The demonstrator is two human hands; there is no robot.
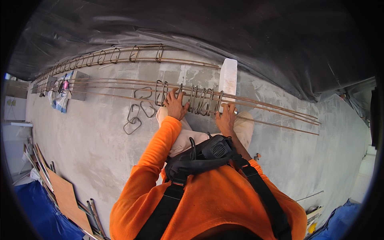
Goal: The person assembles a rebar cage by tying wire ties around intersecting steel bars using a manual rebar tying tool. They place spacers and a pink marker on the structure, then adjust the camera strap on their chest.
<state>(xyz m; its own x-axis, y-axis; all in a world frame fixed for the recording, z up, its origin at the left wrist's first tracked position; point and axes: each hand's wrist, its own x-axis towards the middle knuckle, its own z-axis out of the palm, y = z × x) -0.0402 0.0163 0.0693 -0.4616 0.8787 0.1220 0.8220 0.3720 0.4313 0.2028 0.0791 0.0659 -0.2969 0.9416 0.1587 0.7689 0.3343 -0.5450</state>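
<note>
Long thin rebars [276, 105] run left to right across my lap, with a bunch of bent steel stirrups [204, 100] hung around them. My left hand [175, 105] is closed over the bars at the left part of the bunch, its fingers curled around a stirrup. At the right end, my right hand [226, 119] pinches the outermost stirrup [219, 101] beside the lower bar, its fingertips partly hidden. Just beyond that hand, a long white block [228, 76] lies under the bars. Several loose stirrups [134, 115] lie on the floor left of my knee.
An assembled rebar cage [116, 56] stretches along the far side, below black plastic sheeting [256, 28]. At left, a grey block [80, 85] supports the bars beside a blue-white bag [60, 100]. Boards [66, 192] and pipes lie at lower left on the concrete floor [88, 148].
</note>
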